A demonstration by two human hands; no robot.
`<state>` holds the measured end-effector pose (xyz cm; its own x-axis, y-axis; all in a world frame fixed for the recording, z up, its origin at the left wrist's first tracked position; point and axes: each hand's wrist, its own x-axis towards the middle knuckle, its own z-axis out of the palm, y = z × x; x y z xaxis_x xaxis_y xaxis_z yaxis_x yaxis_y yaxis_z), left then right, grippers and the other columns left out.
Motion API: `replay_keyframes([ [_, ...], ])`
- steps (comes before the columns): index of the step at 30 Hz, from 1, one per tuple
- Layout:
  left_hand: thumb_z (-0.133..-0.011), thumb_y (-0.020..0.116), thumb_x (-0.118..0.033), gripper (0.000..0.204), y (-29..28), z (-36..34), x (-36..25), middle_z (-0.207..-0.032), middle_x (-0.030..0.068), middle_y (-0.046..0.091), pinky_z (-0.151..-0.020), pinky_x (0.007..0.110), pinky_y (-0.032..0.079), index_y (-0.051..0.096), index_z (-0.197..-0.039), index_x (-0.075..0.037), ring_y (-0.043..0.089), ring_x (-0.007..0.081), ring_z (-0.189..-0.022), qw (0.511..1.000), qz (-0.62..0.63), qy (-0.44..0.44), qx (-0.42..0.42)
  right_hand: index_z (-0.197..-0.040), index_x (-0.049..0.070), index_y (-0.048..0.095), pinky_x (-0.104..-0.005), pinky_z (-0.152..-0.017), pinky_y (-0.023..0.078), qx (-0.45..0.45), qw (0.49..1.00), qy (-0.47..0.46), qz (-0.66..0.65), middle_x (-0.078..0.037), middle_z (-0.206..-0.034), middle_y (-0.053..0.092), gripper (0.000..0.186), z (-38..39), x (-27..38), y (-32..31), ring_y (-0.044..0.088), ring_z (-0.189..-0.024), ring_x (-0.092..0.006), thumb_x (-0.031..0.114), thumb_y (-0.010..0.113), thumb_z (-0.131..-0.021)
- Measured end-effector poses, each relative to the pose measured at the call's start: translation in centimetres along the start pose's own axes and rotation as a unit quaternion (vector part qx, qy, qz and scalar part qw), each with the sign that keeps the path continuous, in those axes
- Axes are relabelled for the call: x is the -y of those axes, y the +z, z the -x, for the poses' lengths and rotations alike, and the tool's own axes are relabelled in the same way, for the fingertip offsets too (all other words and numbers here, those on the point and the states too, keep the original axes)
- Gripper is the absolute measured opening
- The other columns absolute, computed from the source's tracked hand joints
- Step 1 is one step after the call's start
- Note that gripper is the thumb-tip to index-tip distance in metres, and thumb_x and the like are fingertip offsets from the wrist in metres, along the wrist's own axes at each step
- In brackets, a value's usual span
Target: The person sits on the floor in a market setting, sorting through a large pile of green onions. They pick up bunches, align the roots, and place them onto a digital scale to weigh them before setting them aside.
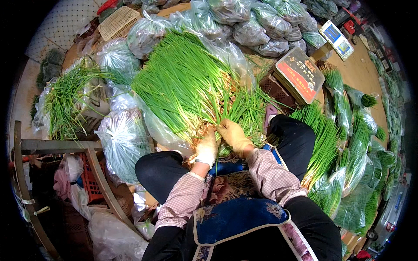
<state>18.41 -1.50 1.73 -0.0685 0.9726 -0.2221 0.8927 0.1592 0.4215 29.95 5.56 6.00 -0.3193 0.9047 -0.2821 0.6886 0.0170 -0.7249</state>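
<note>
A broad fan of green onions [187,82] lies on clear plastic straight ahead, root ends near. Far behind sit knotted clear plastic bags [257,21] stuffed with greens. The gloved left hand [206,148] and right hand [233,134] close around the onions' pale root ends.

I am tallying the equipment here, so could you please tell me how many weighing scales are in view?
2. A red-topped platform scale sits just beyond the person's right knee, beside the green chives. A white-and-blue display scale stands farther back to its right. The bagged greens may hide others.
</note>
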Motion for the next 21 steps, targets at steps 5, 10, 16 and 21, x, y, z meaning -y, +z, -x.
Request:
replay_keyframes([
  [5, -0.086, 0.053, -0.019, 0.045, 0.1, -0.7, -0.3, -0.089, 0.0237, 0.061, -0.068, 0.043, 0.049, 0.043, -0.126, 0.0, 0.06, 0.0382, -0.082, 0.989, 0.148, 0.007, -0.032, -0.098, 0.002, 0.052, -0.0349, -0.064, 0.049, -0.031, 0.945, 0.006, -0.325, -0.014, -0.085, 0.063, 0.02, -0.1, -0.5, 1.3, 0.062, -0.074, -0.0268, 0.02, 0.056, -0.088],
  [10, -0.094, 0.049, -0.029, 0.027, -3.2, -1.4, 0.0, -0.069, 0.0019, 0.063, -0.037, 0.018, 0.032, 0.057, -0.107, -0.007, 0.039, 0.0043, -0.042, 0.723, 0.657, -0.212, 0.02, -0.092, 0.005, 0.052, -0.022, -0.061, 0.049, -0.046, 0.821, 0.071, -0.564, -0.007, -0.082, 0.064, 0.013, 1.8, 1.8, -5.1, 0.059, -0.067, -0.0113, 0.016, 0.056, -0.089],
  [16, -0.093, 0.05, -0.036, 0.043, -5.9, -0.4, -0.2, -0.069, -0.0041, 0.058, -0.036, 0.019, 0.036, 0.051, -0.124, -0.007, 0.041, 0.0037, -0.045, 0.496, 0.853, -0.142, 0.077, -0.105, -0.001, 0.06, -0.0293, -0.076, 0.045, 0.177, 0.97, 0.145, -0.081, -0.014, -0.09, 0.064, 0.038, 2.8, -4.1, -4.3, 0.059, -0.084, -0.0227, 0.031, 0.058, -0.085],
  [21, -0.093, 0.05, -0.032, 0.031, -5.6, 0.5, -2.6, -0.072, 0.0, 0.06, -0.037, 0.021, 0.042, 0.053, -0.111, -0.008, 0.05, 0.0084, -0.048, 0.613, 0.765, -0.172, 0.093, -0.118, -0.002, 0.053, -0.0335, -0.091, 0.042, 0.119, 0.943, 0.05, -0.306, -0.017, -0.106, 0.062, 0.056, 1.2, -1.9, -3.0, 0.056, -0.103, -0.0288, 0.039, 0.062, -0.082],
])
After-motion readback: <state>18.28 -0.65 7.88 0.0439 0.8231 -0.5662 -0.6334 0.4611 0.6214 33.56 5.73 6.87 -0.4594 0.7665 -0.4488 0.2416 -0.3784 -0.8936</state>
